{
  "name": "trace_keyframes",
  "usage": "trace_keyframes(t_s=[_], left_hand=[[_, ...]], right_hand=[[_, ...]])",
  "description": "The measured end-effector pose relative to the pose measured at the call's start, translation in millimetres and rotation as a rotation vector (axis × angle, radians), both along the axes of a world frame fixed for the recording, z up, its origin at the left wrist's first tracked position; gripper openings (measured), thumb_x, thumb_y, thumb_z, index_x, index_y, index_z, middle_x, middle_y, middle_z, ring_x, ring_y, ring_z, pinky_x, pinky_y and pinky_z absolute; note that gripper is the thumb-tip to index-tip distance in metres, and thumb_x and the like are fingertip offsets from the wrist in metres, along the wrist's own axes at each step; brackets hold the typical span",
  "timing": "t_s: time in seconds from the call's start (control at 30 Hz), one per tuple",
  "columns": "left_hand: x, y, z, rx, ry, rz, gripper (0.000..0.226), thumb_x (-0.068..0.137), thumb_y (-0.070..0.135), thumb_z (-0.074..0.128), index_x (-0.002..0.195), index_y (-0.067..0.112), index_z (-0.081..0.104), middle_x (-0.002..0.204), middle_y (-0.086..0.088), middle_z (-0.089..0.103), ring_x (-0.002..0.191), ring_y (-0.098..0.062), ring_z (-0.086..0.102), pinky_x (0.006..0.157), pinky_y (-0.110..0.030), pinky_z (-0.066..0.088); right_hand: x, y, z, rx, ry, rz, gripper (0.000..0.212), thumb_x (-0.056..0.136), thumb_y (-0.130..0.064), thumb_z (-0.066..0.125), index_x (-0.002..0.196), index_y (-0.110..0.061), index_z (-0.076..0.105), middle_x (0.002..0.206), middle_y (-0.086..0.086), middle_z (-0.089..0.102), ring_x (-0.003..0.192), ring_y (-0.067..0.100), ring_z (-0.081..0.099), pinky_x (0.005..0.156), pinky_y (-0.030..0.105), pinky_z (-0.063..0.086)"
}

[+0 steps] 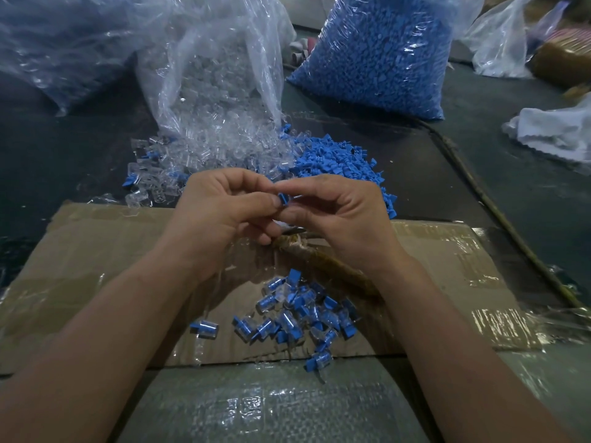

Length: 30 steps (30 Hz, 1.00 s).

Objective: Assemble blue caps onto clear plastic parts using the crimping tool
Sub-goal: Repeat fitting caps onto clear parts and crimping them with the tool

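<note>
Cardboard (96, 251) lies nearest me, with a heap of capped pieces (294, 314) toward its near edge. Over its far edge my left hand (220, 212) and right hand (345, 215) meet, thumb and forefinger of each pinching one blue cap (282, 199). Beyond that edge lie loose blue caps (335, 161) on the right and clear plastic parts (217, 145) spilling from a clear bag (217, 59). A sealed bag of blue caps (377, 52) stands farthest.
</note>
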State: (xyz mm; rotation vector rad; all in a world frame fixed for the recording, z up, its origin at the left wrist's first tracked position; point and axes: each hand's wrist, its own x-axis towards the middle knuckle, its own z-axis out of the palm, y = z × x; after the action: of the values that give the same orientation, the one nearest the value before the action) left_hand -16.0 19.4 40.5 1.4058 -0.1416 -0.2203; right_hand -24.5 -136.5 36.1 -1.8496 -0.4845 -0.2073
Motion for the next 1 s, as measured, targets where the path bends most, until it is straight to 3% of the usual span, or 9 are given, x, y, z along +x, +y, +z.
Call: trace_keyframes(t_s=[0.27, 0.67, 1.0], left_hand=[[0.5, 1.2, 0.9, -0.045, 0.072, -0.070, 0.020, 0.053, 0.007, 0.065, 0.071, 0.005, 0.058, 0.051, -0.006, 0.063, 0.041, -0.012, 0.059, 0.038, -0.015, 0.045], [2.6, 4.9, 0.2, -0.077, 0.089, -0.121, 0.020, 0.054, 0.006, 0.064, 0.073, 0.004, 0.060, 0.056, -0.009, 0.066, 0.046, -0.015, 0.064, 0.041, -0.017, 0.048], [1.2, 2.1, 0.6, -0.041, 0.098, -0.072, 0.019, 0.052, 0.007, 0.065, 0.070, 0.003, 0.059, 0.054, -0.010, 0.065, 0.044, -0.015, 0.062, 0.039, -0.016, 0.047]], right_hand=[[2.1, -5.4, -3.4, 0.059, -0.002, 0.006, 0.033, 0.070, 0.004, 0.071, 0.098, -0.013, 0.067, 0.076, -0.014, 0.068, 0.073, 0.005, 0.068, 0.069, 0.017, 0.053], [0.6, -6.1, -0.8, 0.018, -0.064, 0.002, 0.036, 0.070, 0.005, 0.070, 0.103, -0.007, 0.062, 0.080, -0.010, 0.066, 0.072, -0.001, 0.066, 0.069, 0.015, 0.052], [0.7, -3.8, -3.2, -0.030, -0.084, 0.002, 0.034, 0.070, -0.006, 0.071, 0.102, -0.012, 0.063, 0.081, -0.016, 0.066, 0.075, 0.004, 0.067, 0.070, 0.020, 0.055]])
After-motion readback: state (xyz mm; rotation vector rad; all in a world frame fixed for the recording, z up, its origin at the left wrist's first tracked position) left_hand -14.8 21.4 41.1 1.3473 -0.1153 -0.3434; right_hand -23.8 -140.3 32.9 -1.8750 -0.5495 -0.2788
